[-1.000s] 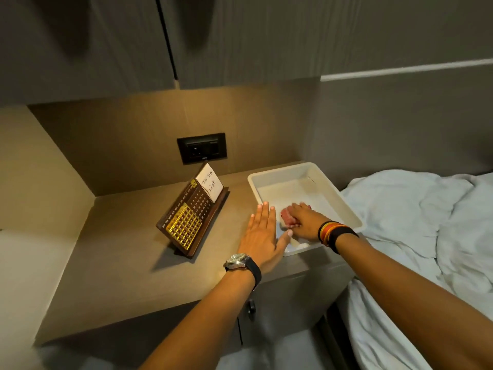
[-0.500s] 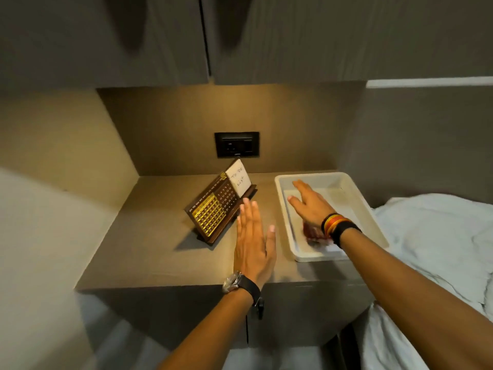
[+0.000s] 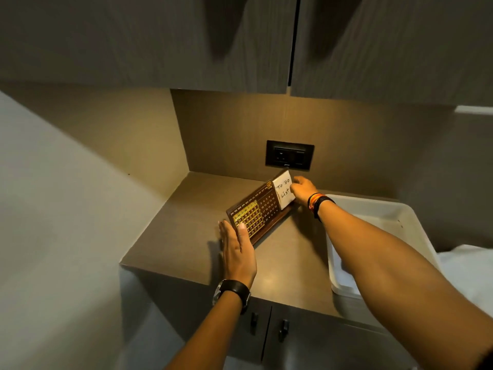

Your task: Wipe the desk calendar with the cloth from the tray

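Note:
The desk calendar [image 3: 262, 209], dark wood with gold number tiles and a white "To Do List" note [image 3: 284, 193] on its right part, stands tilted on the countertop [image 3: 184, 236]. My left hand [image 3: 237, 252] is at its left end, thumb on the front face and fingers along the side. My right hand [image 3: 304, 190] is curled around its right end, beside the note. The white tray [image 3: 405, 217] sits to the right, partly hidden by my right forearm. No cloth shows in either hand or in the visible part of the tray.
A black wall socket [image 3: 289, 155] is on the back wall just above the calendar. Overhead cabinets hang low above the niche. Cabinet doors with dark handles [image 3: 254, 320] are below the counter. White bedding [image 3: 466, 265] lies at the far right.
My right hand left the tray and moved left to the calendar's right end. My left hand slid forward from the counter to the calendar's left end. The view shifted right and closer.

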A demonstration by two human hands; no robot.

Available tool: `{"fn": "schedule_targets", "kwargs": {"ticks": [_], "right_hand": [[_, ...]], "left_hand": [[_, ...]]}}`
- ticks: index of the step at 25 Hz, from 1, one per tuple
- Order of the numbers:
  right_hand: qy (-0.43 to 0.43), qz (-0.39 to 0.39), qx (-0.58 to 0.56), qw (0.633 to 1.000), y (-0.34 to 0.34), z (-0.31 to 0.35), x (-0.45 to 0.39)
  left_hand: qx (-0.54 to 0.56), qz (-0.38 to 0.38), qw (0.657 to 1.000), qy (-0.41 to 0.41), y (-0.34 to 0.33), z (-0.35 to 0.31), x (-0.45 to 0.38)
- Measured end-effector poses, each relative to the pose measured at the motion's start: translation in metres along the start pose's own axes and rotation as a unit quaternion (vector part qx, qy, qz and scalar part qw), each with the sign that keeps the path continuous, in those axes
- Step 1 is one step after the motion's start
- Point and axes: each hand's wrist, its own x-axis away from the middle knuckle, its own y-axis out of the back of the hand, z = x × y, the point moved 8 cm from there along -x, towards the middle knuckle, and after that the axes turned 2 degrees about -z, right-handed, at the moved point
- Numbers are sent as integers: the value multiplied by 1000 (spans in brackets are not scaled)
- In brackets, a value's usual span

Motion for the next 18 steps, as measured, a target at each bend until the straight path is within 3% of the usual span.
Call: {"fn": "schedule_targets", "kwargs": {"ticks": [5,8,12,18], "right_hand": [[11,13,-55,998,-2,1,37],[23,-18,-102,994,3,-4,87],[22,-76,-115,990,-1,-18,126],[-10,-90,-109,990,-16,-21,139]], "left_hand": [[79,-7,996,52,18,-8,-23],[130,-15,989,73,41,-18,-69],[95,33,991,84,41,-25,-101],[70,83,992,65,45,-28,-104]]}}
